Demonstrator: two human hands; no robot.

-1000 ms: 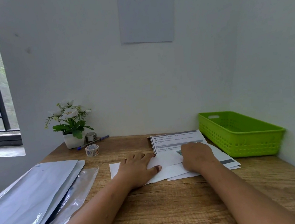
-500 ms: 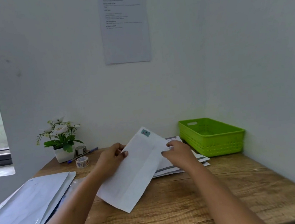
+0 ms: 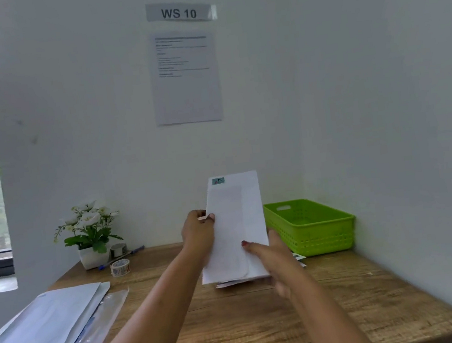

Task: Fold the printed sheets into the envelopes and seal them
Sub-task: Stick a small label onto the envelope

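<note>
A white envelope (image 3: 236,221) with a small stamp at its top left corner stands upright in the air above the wooden desk (image 3: 252,325). My left hand (image 3: 198,236) grips its left edge with the thumb on the front. My right hand (image 3: 275,259) holds its lower right part, thumb pressed on the face. Under the envelope, a few printed sheets (image 3: 233,283) lie on the desk, mostly hidden behind it and my right hand.
A green plastic basket (image 3: 311,226) sits at the right by the wall. At the back left stand a potted white flower (image 3: 90,236), a tape roll (image 3: 120,267), a pen (image 3: 128,254). Large grey mailer bags (image 3: 37,334) lie at the left edge.
Both hands lifted the envelope off the sheets on the desk and turned it from slanted to upright, higher in front of me. The camera view tilted upward.
</note>
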